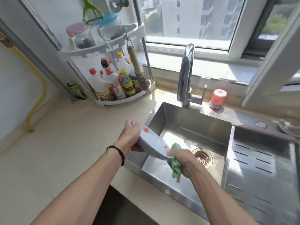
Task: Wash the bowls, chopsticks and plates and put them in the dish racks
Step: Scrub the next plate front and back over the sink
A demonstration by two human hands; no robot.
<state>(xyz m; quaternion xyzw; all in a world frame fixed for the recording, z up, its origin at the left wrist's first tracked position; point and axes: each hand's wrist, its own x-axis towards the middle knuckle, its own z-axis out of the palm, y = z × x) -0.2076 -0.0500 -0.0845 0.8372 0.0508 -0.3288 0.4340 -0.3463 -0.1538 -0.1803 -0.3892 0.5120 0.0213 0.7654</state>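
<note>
Two hands — left hand (pixel 129 135), right hand (pixel 181 161) — plate (pixel 152 143) and cloth (pixel 176 166) above sink (pixel 186 120).

sink (pixel 186 124): brushed steel | plate (pixel 152 143): glossy ceramic | rag (pixel 176 166): green cloth

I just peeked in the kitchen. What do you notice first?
Right in the middle, the left hand holds a tilted white plate with red flowers over the steel sink, while the right hand rubs its edge with a green cloth. Behind stands a tall shiny curved tap.
</note>
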